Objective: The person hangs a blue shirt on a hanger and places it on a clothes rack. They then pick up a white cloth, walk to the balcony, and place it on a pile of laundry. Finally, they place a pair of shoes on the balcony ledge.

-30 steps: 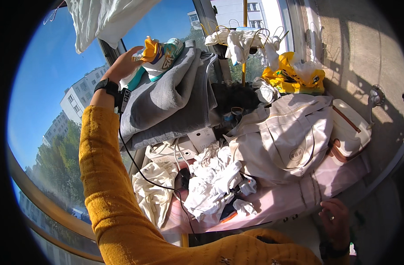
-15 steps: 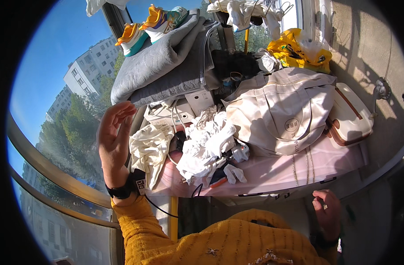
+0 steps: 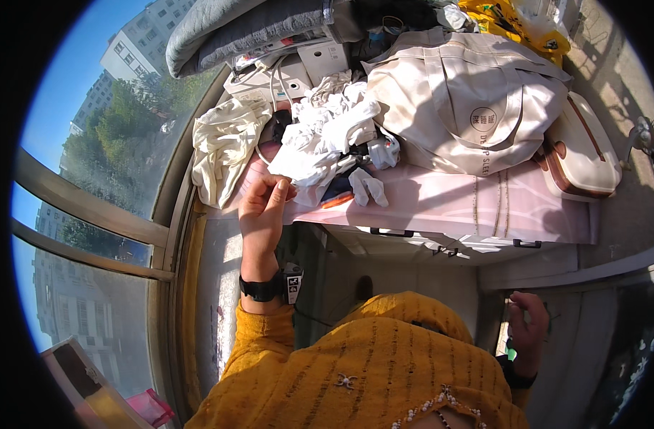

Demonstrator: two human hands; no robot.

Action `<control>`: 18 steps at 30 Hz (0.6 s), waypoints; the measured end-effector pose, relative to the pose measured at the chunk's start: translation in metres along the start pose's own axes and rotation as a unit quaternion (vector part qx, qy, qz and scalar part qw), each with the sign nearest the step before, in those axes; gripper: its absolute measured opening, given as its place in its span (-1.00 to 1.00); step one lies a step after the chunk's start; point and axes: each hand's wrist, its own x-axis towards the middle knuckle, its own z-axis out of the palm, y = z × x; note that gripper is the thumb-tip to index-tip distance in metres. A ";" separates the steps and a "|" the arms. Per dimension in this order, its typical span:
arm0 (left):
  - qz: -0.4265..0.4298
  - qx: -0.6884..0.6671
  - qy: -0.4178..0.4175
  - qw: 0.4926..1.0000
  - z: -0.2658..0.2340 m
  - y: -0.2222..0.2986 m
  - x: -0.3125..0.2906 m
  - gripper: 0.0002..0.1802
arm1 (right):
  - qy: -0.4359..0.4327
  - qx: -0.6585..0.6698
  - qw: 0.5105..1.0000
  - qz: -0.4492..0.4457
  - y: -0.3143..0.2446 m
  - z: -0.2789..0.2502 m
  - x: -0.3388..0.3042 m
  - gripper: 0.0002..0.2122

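Note:
My left hand (image 3: 262, 218) is at the near edge of a heap of white clothes (image 3: 323, 139), its thumb and fingers drawn together at the tips. Whatever is between those fingertips is hidden. To the left of the heap lies a cream garment (image 3: 227, 146), crumpled. A small white cloth (image 3: 368, 187) and an orange-edged dark item (image 3: 337, 198) sit at the heap's front. Low on the right, away from the counter, my right hand (image 3: 529, 325) hangs with loosely bent fingers and nothing visible in it.
A large beige tote bag (image 3: 456, 107) fills the counter's middle, with a cream and brown case (image 3: 581, 157) to its right. Behind the clothes are white boxes (image 3: 270, 80) and a folded grey quilt (image 3: 259, 39). Windows line the left side; drawers (image 3: 413, 239) face me below.
My left hand has moved from beside the window, where its fingers were raised, to the front of the white heap. The view has tilted downward. My right hand stays low at the right.

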 end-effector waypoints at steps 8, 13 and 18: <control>0.000 0.091 -0.015 0.996 0.020 -0.022 -0.052 -0.72 | -0.067 0.011 0.998 -0.013 -0.001 -0.001 0.002 -0.84; -0.035 0.111 -0.043 0.992 0.027 -0.030 -0.071 -0.68 | -0.080 0.010 0.996 -0.032 0.002 -0.006 0.003 -0.82; 0.030 0.278 -0.033 0.959 0.024 -0.046 -0.051 -0.59 | -0.056 0.003 0.998 0.007 -0.002 -0.008 -0.010 -0.83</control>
